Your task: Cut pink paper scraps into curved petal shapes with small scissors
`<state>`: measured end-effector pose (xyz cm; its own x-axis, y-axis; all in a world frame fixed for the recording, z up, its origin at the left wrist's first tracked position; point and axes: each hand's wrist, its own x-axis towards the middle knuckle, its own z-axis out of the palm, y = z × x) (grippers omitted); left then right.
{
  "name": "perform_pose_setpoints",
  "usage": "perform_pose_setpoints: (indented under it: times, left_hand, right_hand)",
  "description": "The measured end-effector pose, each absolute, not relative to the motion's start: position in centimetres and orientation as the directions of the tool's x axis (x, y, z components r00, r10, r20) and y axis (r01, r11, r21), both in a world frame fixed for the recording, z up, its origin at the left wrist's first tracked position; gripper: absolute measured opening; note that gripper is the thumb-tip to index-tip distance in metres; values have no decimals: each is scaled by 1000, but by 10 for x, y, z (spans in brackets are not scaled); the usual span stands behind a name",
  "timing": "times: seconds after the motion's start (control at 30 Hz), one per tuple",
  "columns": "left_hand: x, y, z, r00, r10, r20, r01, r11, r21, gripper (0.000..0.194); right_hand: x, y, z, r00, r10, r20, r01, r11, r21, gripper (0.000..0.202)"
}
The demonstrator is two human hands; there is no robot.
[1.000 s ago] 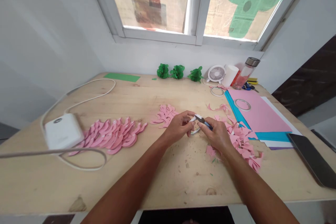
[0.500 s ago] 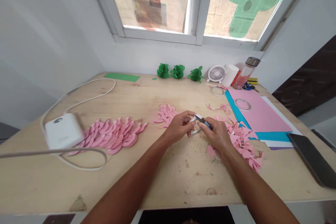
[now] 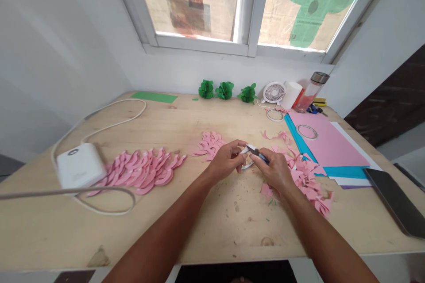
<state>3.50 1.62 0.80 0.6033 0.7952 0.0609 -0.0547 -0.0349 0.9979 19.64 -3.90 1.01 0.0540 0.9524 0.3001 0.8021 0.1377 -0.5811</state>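
Observation:
Near the middle of the table, my left hand (image 3: 229,158) is closed, its thumb and fingers pinching a short white strip (image 3: 245,150), which looks like tape. My right hand (image 3: 275,167) is wrapped round a slim tool with a dark tip and blue handle (image 3: 263,158). The tip meets the white strip between my hands; whether it is a knife or scissors I cannot tell. Below my fingers, part of a tape roll (image 3: 247,166) shows. Small pink paper cutouts (image 3: 209,145) lie just left of my left hand, and pink paper scraps (image 3: 307,179) surround my right wrist.
Overlapping curved pink pieces (image 3: 146,170) lie at left beside a white power bank (image 3: 80,166) with a looped cable. Coloured sheets (image 3: 341,146) carry another tape roll (image 3: 307,131) at right, near a phone (image 3: 396,201). Green paper balls (image 3: 225,90), a fan (image 3: 274,93) and a bottle (image 3: 310,93) line the back.

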Motion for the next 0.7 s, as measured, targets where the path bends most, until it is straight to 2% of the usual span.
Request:
perform_pose_setpoints:
  times: [0.7]
  left_hand:
    - [35,15,9,607,792,61,-59,-32,998,27]
  right_hand:
    - [197,-38,9,52,956,288,812,127,-570,36]
